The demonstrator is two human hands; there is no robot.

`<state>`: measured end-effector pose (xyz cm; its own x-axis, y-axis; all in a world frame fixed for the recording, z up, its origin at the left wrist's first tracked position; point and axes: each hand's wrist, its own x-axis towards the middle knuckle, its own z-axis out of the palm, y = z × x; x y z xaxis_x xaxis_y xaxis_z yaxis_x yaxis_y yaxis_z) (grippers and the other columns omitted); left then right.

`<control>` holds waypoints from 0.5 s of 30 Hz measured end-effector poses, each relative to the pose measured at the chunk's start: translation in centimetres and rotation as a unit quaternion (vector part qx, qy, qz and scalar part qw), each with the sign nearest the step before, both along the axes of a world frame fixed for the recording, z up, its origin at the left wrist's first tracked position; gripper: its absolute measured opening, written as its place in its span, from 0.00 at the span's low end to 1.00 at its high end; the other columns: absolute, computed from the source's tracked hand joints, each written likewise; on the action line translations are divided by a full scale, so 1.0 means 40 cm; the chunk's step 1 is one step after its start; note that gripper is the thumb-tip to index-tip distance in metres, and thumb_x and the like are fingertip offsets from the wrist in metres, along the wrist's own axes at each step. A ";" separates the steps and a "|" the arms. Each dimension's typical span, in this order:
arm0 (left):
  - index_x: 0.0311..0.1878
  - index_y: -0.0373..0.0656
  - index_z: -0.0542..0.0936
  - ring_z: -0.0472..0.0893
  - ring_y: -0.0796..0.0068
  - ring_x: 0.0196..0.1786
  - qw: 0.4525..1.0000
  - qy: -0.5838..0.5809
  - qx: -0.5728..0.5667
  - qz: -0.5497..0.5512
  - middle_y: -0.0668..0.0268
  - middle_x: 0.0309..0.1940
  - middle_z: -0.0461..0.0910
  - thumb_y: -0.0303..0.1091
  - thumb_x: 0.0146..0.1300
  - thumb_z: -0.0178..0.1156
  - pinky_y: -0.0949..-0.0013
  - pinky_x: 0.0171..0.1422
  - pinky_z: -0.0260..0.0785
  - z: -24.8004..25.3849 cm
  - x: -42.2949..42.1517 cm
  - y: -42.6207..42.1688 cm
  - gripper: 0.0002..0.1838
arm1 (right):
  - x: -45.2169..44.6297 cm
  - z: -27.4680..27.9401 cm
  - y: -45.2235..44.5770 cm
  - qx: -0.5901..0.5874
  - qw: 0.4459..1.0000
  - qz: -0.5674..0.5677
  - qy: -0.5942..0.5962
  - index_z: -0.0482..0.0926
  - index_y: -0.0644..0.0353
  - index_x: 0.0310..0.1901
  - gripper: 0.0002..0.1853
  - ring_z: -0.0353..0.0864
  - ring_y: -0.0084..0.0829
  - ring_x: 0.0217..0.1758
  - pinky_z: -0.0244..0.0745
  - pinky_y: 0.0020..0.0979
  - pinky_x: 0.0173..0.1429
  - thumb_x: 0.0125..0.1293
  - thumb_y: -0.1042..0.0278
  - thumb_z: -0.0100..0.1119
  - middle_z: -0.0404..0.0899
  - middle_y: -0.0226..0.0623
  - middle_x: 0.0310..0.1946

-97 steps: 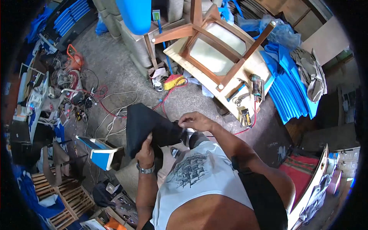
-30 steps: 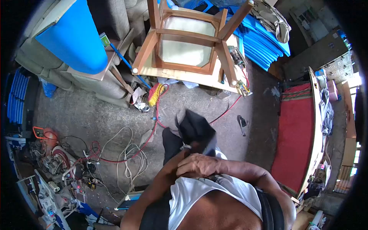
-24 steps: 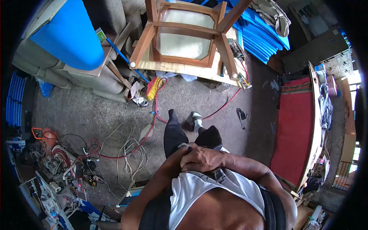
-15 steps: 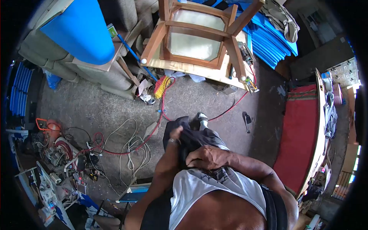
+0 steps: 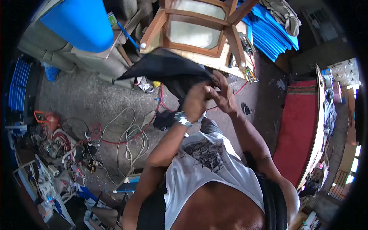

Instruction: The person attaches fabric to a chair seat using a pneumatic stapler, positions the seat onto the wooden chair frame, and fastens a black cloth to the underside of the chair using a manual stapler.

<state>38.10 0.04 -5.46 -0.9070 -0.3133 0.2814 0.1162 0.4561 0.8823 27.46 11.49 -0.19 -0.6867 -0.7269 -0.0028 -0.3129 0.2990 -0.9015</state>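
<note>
A black cloth (image 5: 165, 71) is spread out in the air in front of me, its far part fanned toward the left. My left hand (image 5: 196, 102), with a metal watch on the wrist, has its fingers wrapped round the cloth's near end. Beside it my right hand (image 5: 223, 94) touches the same end, its fingers pinched near the cloth's edge. The fingertips of both hands are partly hidden. Beyond the cloth, an upturned wooden chair frame (image 5: 197, 32) rests on a light wooden board (image 5: 184, 55).
Tools (image 5: 249, 74) and a stack of blue sheets (image 5: 270, 32) are at the upper right. A red hose (image 5: 153, 122) and pale cables (image 5: 128, 142) lie on the floor. A blue curved panel (image 5: 82, 27) stands upper left, a red padded panel (image 5: 297, 130) at right.
Both hands have moved up and forward, away from my waist. The black cloth has risen from near my legs and fanned out toward the left. My shirt's print now shows fully.
</note>
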 end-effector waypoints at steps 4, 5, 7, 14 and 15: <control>0.50 0.37 0.80 0.78 0.46 0.56 0.979 0.169 -0.106 -0.041 0.50 0.52 0.80 0.36 0.63 0.58 0.54 0.65 0.69 -0.069 0.013 0.144 0.16 | -0.053 -0.081 0.019 0.019 0.991 -0.108 -0.078 0.81 0.62 0.50 0.15 0.78 0.26 0.44 0.74 0.31 0.53 0.71 0.59 0.60 0.82 0.35 0.39; 0.50 0.37 0.80 0.78 0.46 0.56 0.980 0.166 -0.106 -0.034 0.50 0.52 0.80 0.36 0.63 0.58 0.54 0.65 0.69 -0.070 0.038 0.144 0.16 | -0.085 -0.115 0.046 0.004 0.992 -0.116 -0.041 0.81 0.62 0.51 0.15 0.76 0.25 0.41 0.73 0.30 0.49 0.71 0.60 0.59 0.82 0.32 0.40; 0.50 0.36 0.80 0.78 0.47 0.55 0.995 0.075 0.022 -0.055 0.51 0.52 0.80 0.32 0.60 0.62 0.54 0.64 0.70 -0.071 0.107 0.131 0.15 | -0.080 -0.042 0.065 -0.127 0.966 -0.111 -0.198 0.79 0.68 0.53 0.15 0.77 0.24 0.43 0.72 0.26 0.52 0.73 0.65 0.54 0.82 0.32 0.42; 0.69 0.36 0.63 0.60 0.42 0.72 0.947 0.051 -0.127 0.292 0.44 0.69 0.62 0.39 0.39 0.81 0.49 0.77 0.51 0.032 0.080 -0.137 0.53 | -0.100 0.146 0.138 -0.146 0.937 -0.091 -0.304 0.75 0.72 0.58 0.18 0.82 0.31 0.50 0.75 0.31 0.58 0.73 0.68 0.51 0.82 0.41 0.49; 0.69 0.37 0.62 0.61 0.42 0.73 0.955 0.053 -0.158 0.245 0.43 0.69 0.63 0.42 0.37 0.81 0.47 0.77 0.50 0.045 0.058 -0.158 0.55 | -0.089 0.177 0.145 -0.161 0.924 -0.047 -0.344 0.74 0.72 0.58 0.18 0.83 0.32 0.50 0.75 0.31 0.59 0.73 0.68 0.51 0.82 0.42 0.50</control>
